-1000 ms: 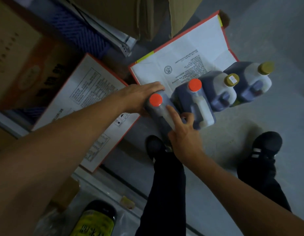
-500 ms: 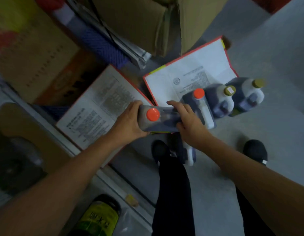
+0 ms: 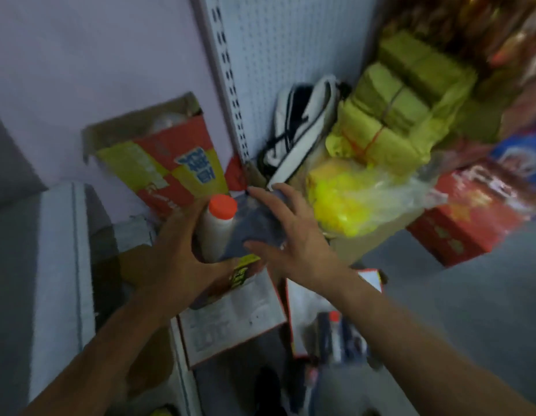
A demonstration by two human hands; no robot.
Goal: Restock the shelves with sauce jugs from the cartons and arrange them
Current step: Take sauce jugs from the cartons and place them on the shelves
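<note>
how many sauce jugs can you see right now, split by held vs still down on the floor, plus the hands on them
Jug held up, orange cap: 1, left hand grips it, right hand spread on its side
Jug down on the floor: 1 clear, blurred, more cannot be told
Hands: 2
Total: 2 jugs, 2 hands

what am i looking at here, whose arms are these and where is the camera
There is no machine: a person wears a camera on the head, looking down at their own arms. Both hands carry a dark sauce jug with an orange cap. The left hand grips its neck side; the right hand rests spread on its body. Behind stand a white pegboard shelf back, a red and yellow carton and a yellow bag. Another jug is below, blurred.
</note>
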